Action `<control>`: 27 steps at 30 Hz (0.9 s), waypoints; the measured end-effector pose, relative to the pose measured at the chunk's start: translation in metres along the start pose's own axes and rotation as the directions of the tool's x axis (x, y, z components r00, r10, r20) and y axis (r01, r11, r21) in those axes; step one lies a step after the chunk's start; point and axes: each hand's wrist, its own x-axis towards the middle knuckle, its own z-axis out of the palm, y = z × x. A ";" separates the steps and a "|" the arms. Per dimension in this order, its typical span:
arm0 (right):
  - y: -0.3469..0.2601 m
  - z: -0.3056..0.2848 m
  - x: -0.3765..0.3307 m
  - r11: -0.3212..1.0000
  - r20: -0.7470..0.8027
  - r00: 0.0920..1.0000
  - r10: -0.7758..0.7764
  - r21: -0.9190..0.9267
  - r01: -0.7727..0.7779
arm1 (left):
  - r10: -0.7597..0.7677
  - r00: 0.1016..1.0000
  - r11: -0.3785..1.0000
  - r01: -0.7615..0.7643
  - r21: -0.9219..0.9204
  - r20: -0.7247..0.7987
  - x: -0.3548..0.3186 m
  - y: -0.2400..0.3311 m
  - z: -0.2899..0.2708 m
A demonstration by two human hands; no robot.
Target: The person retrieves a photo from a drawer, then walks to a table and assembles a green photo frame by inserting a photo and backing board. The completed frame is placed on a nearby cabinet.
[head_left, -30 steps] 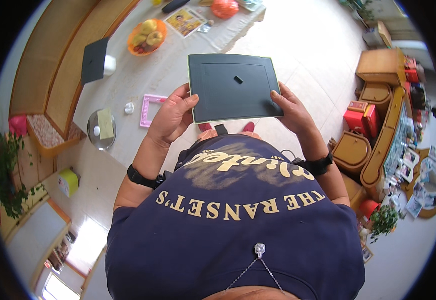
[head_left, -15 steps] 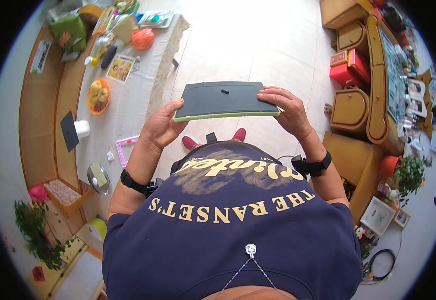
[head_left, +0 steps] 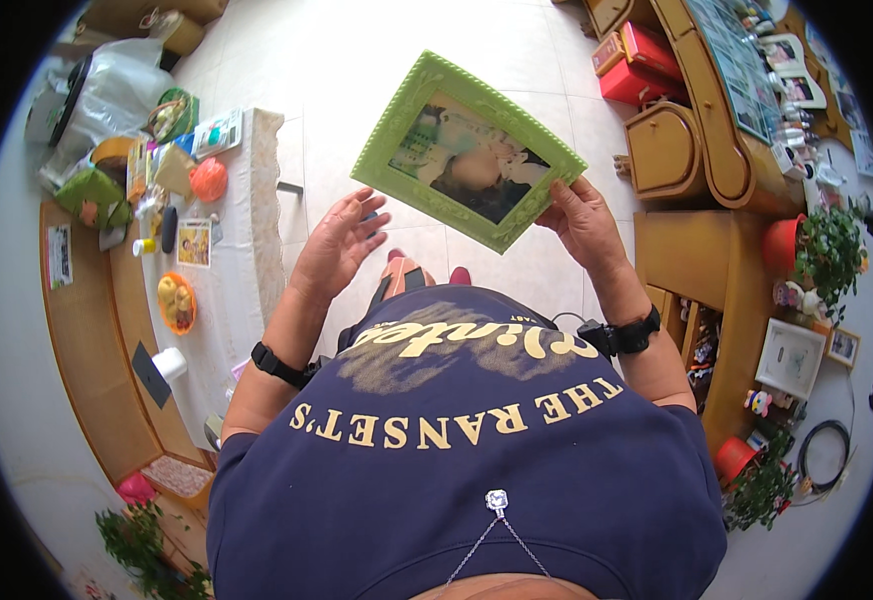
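A green picture frame [head_left: 435,204] with a patterned, beaded border is held up in front of me, turned at a slant. Its front faces me, and a photo [head_left: 472,160] shows behind the pane, partly washed out by glare. My right hand [head_left: 589,228] grips the frame by its right corner, thumb on the front edge. Apart from the frame, just below its left corner, my left hand [head_left: 335,242] is raised with fingers spread and nothing in it. The frame's back is hidden from view.
On the left, a table with a white cloth [head_left: 232,215] bears an orange bowl [head_left: 193,320] of fruit, a red plastic bag [head_left: 209,179] and a small picture. Wooden cabinets [head_left: 697,250], red boxes [head_left: 647,75] and potted plants [head_left: 829,255] line the right side.
The frame has turned from its dark back to its photo side, tilted and risen. My left hand has let go of it and opened; my right hand still holds it. The view has shifted.
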 end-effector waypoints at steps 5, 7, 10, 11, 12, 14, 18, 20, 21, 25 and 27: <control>-0.011 -0.003 0.002 1.000 -0.089 0.996 0.019 -0.018 -0.021 | -0.003 0.948 1.000 -0.001 0.012 0.320 0.045 0.009 0.017; -0.016 0.001 0.005 0.999 -0.108 0.994 -0.001 0.035 0.004 | -0.035 0.943 0.999 0.036 0.003 0.330 0.065 0.017 0.024; -0.026 0.011 0.014 0.984 -0.180 0.984 -0.015 0.172 0.047 | -0.043 0.900 0.999 0.045 0.006 0.434 0.094 0.028 0.042; -0.029 0.015 0.021 0.972 -0.205 0.979 -0.020 0.226 0.067 | -0.044 0.883 0.999 0.041 0.016 0.468 0.103 0.033 0.050; -0.032 0.019 0.028 0.957 -0.241 0.970 0.003 0.281 0.067 | -0.066 0.878 0.997 0.041 0.064 0.474 0.112 0.036 0.060; -0.030 0.033 0.044 0.923 -0.286 0.958 -0.007 0.366 0.116 | -0.108 0.848 0.990 0.047 0.130 0.519 0.122 0.043 0.074; -0.032 0.049 0.079 0.865 -0.340 0.940 -0.031 0.462 0.196 | -0.139 0.827 0.989 0.087 0.120 0.545 0.143 0.057 0.100; -0.033 0.056 0.091 0.851 -0.370 0.929 -0.029 0.478 0.217 | -0.104 0.824 0.995 0.091 0.050 0.556 0.156 0.063 0.108; -0.032 0.059 0.093 0.861 -0.356 0.934 -0.035 0.463 0.209 | -0.090 0.832 0.995 0.098 0.015 0.548 0.161 0.064 0.109; -0.033 0.069 0.097 0.904 -0.385 0.922 -0.039 0.380 0.197 | -0.099 0.828 0.983 0.168 -0.075 0.551 0.188 0.074 0.109; -0.033 0.069 0.093 0.908 -0.365 0.926 -0.094 0.350 0.230 | -0.105 0.789 0.986 0.161 -0.039 0.605 0.206 0.082 0.107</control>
